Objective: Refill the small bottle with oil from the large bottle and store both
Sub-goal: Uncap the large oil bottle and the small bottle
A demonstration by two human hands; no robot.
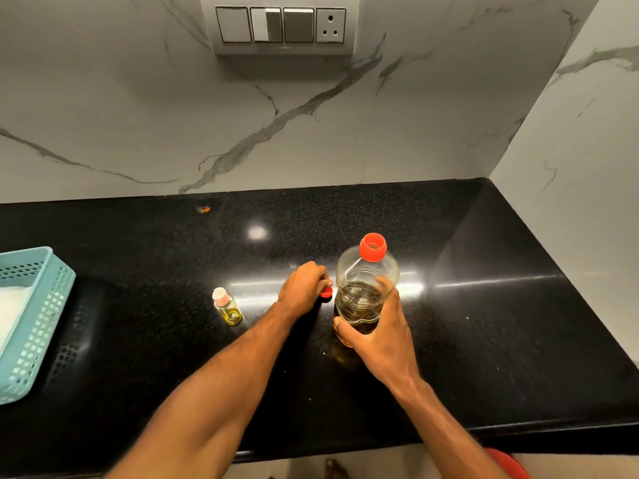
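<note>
The large clear oil bottle (363, 288) stands upright on the black counter (484, 305), holding oil in its lower part and a red pourer insert at its mouth. My right hand (378, 335) grips its lower body. Just left of it, my left hand (304, 283) pinches a small red cap (326, 292) at the counter surface. The small bottle (226, 305) stands upright further left, with a pale pink top and a little yellow oil at its bottom; neither hand touches it.
A light blue perforated basket (38, 319) with something white inside sits at the counter's left edge. A marble wall with a switch panel (280, 25) runs behind, and another wall closes the right side. The counter's front edge runs below my arms.
</note>
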